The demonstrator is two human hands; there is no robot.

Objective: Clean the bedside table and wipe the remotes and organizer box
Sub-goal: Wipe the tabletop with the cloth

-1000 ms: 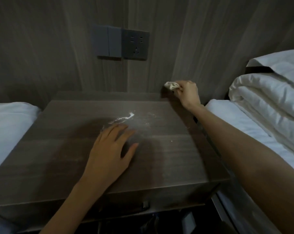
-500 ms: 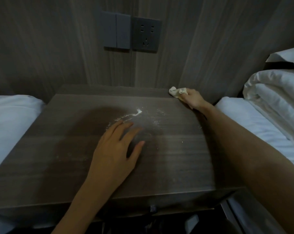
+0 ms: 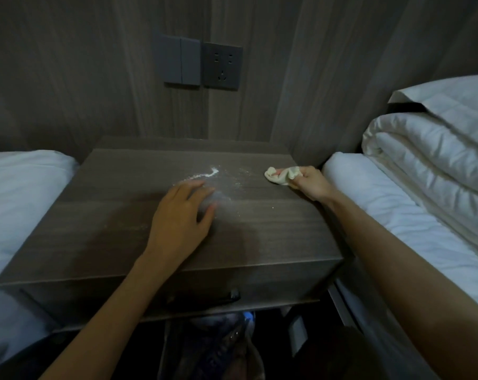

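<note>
Dark grey-brown bedside table point(image 3: 117, 231) with horizontal wood grain and a white powder streak point(image 3: 205, 174) at far centre; pale cream cloth point(image 3: 281, 177) far right; grey-brown wall panelling point(image 3: 68, 78), vertical grain; dark grey switch point(image 3: 181, 63) and socket point(image 3: 222, 65); white bedding point(image 3: 21, 187) left and right.

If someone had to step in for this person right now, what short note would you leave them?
Left hand: open, resting flat on the bedside table, fingertips at the white powder.
Right hand: grips a crumpled cloth on the tabletop near its far right edge.
Done: no area looks clearly wiped; powder lies mid-table.
Left: wipe up the powder and the whole top. No remotes or organizer box in view.
</note>
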